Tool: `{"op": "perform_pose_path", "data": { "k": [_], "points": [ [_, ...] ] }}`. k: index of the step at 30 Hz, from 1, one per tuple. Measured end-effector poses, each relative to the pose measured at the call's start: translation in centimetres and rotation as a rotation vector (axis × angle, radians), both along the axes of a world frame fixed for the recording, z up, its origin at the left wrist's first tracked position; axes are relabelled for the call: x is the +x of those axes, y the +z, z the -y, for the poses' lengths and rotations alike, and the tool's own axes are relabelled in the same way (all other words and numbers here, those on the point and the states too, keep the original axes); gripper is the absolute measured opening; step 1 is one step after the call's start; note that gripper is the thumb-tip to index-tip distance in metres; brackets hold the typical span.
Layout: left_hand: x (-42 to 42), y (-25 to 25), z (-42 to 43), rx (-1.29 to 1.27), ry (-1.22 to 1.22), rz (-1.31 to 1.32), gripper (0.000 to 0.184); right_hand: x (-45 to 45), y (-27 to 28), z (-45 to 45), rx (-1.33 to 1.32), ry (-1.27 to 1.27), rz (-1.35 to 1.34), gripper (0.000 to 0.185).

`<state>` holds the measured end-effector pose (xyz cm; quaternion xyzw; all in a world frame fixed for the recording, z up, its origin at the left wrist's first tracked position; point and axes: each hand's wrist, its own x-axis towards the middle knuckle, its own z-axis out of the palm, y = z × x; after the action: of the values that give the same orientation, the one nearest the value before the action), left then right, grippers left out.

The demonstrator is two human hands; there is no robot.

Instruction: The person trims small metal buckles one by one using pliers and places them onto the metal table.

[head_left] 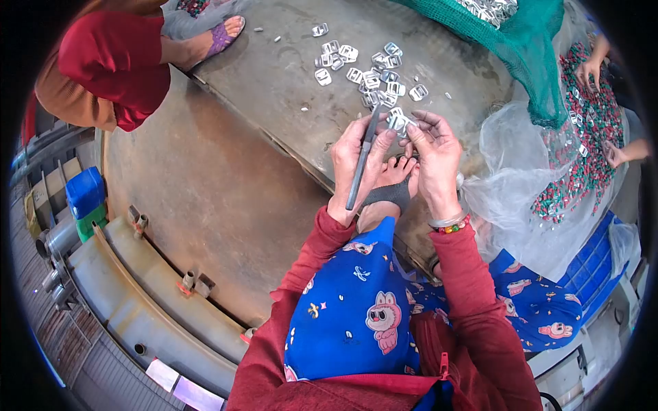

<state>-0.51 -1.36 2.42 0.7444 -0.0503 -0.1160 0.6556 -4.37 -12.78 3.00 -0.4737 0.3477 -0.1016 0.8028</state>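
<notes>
My left hand (354, 152) is closed around a slim dark metal bar (361, 164), which slants down across the palm. Its thumb also reaches the small silvery buckle-like metal piece (397, 122) between my hands. My right hand (435, 145) pinches that piece from the right side, with thumb and forefinger together. Just beyond my fingertips lies a loose pile of similar metal pieces (371, 80) on the grey metal surface (274, 82). My sandalled foot (394, 181) rests below my hands.
Another person's sandalled foot (223, 38) is at upper left. A green net (510, 51) holds more metal pieces. At right, another person's hands (589, 72) touch many small red and green parts (576, 164) on clear plastic sheeting (510, 147). Rusty pipes (157, 294) lie at lower left.
</notes>
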Motion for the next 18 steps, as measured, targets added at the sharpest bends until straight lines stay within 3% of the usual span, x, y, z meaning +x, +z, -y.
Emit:
{"op": "perform_pose_path", "data": {
  "k": [4, 9, 13, 18],
  "points": [
    [0.0, 0.5, 0.3, -0.028, -0.024, -0.158, 0.028, -0.6, -0.1, 0.0, -0.376, 0.148, 0.000, 0.021],
    [0.4, -0.1, -0.6, -0.025, -0.141, -0.313, 0.024, -0.8, 0.8, -0.1, -0.456, 0.208, 0.011, 0.015],
    [0.7, 1.8, -0.4, -0.223, -0.157, -0.574, 0.019, -1.1, 0.6, 0.0, -0.285, 0.174, 0.002, 0.016],
    [0.5, -0.4, -1.0, -0.605, -0.092, -1.021, 0.009, -1.5, 1.2, 0.2, -0.559, 0.299, 0.035, 0.017]
  ]
}}
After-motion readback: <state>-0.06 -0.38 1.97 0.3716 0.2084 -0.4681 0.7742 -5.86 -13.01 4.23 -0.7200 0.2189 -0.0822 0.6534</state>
